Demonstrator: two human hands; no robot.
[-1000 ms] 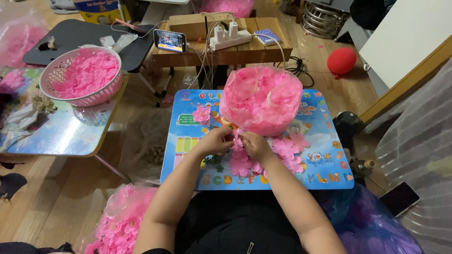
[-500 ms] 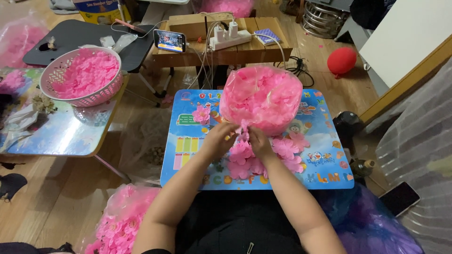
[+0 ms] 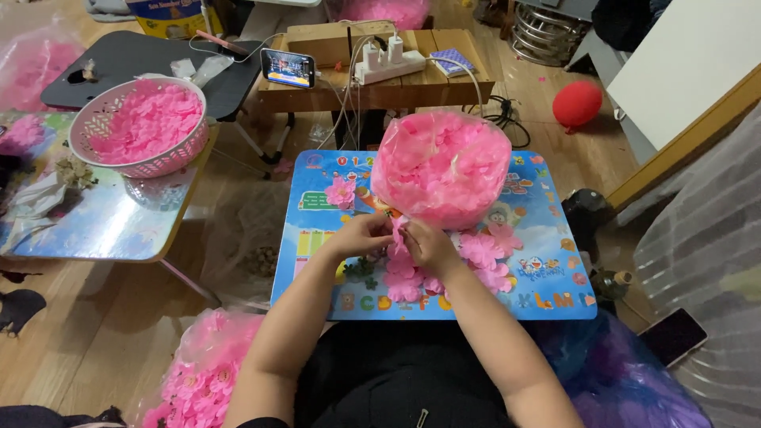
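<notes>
While both hands, left hand & right hand, pinch one pink fabric flower above the small blue table, the flower pile nearby could be swept off by the forearms.

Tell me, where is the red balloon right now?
The red balloon lies on the wooden floor at upper right, beside the white board.

Home room used as craft workspace: wooden floor, low folding tables, power strip, balloon.
</notes>
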